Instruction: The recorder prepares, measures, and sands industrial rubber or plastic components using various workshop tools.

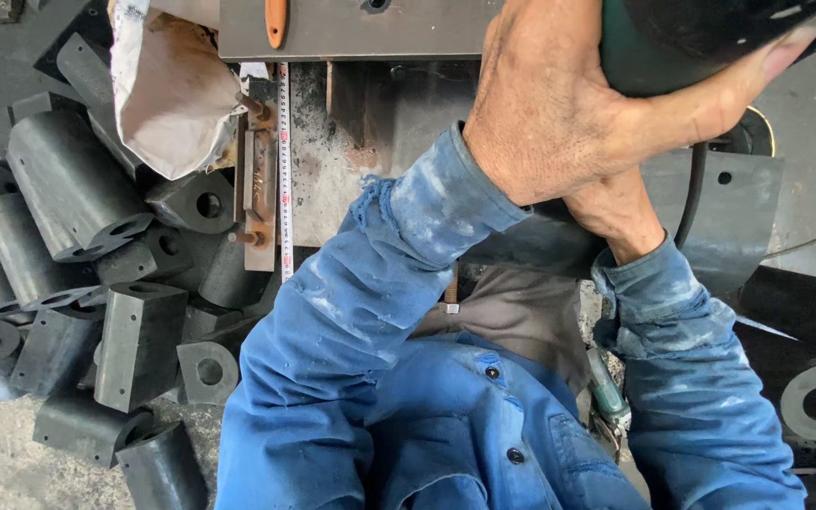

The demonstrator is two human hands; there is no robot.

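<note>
My left hand (569,104) is raised close to the camera and wraps around a dark green and black power tool body (701,38) at the top right. My right hand (616,212) is mostly hidden beneath the left; only its wrist and back show, and its fingers cannot be seen. A black cable (693,189) hangs down from the tool beside the right wrist. Both arms wear blue sleeves (361,312).
Several dark metal blocks with drilled holes (134,340) are piled at the left. A white bag (167,94), a rusty clamp (255,189) and a steel ruler (284,170) lie by a steel plate (351,28) bearing an orange handle (276,21).
</note>
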